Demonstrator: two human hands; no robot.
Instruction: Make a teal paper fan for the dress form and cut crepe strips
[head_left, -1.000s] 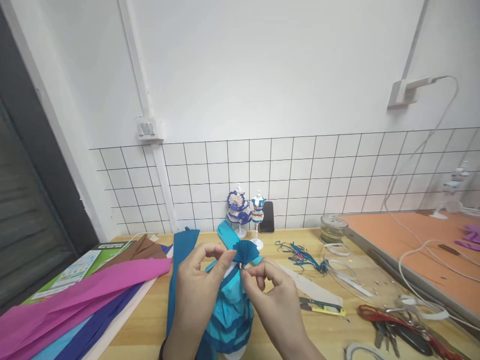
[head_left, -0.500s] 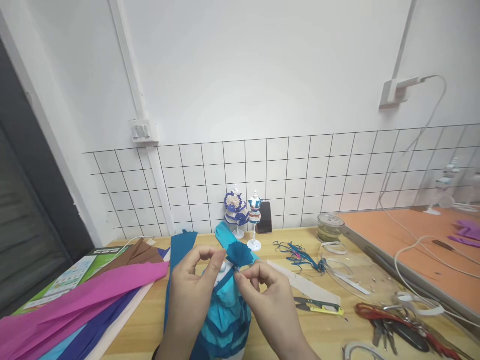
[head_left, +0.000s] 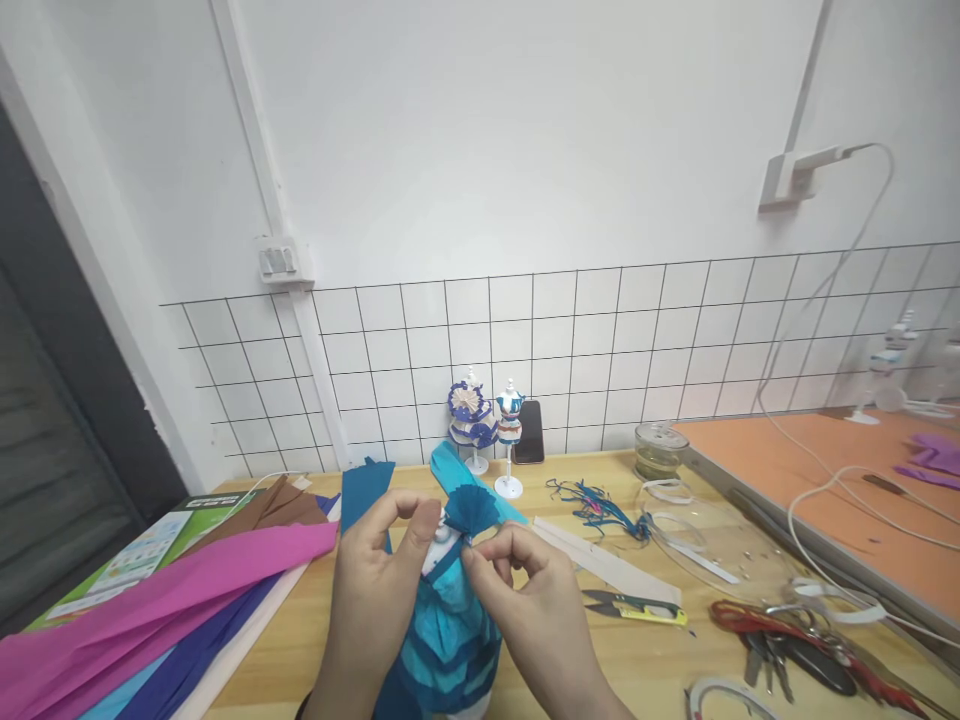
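Note:
Between my hands stands a small white dress form (head_left: 442, 555), wearing a light-blue crepe paper dress (head_left: 442, 610) with dark teal bands. A pleated dark teal paper fan (head_left: 472, 510) spreads upward at its shoulder. My right hand (head_left: 525, 590) pinches the narrow gathered base of the fan between thumb and index finger. On the other side, my left hand (head_left: 382, 580) is closed beside the dress form's neck, thumb against index finger, close to the fan's left edge. What those fingers hold is hidden.
Crepe paper strips (head_left: 187, 590) lie left, and dark teal paper (head_left: 367, 490) lies behind my left hand. Two small dress forms (head_left: 509, 430) and a phone (head_left: 529, 432) stand at the wall. Right are thread snips (head_left: 637, 607), paper scraps (head_left: 600, 505), a glass jar (head_left: 658, 452) and keys (head_left: 769, 660).
The fan has tilted and shifted slightly left, together with the right fingertips. My left thumb and index fingertips have drawn slightly left, and more of the white shoulder shows.

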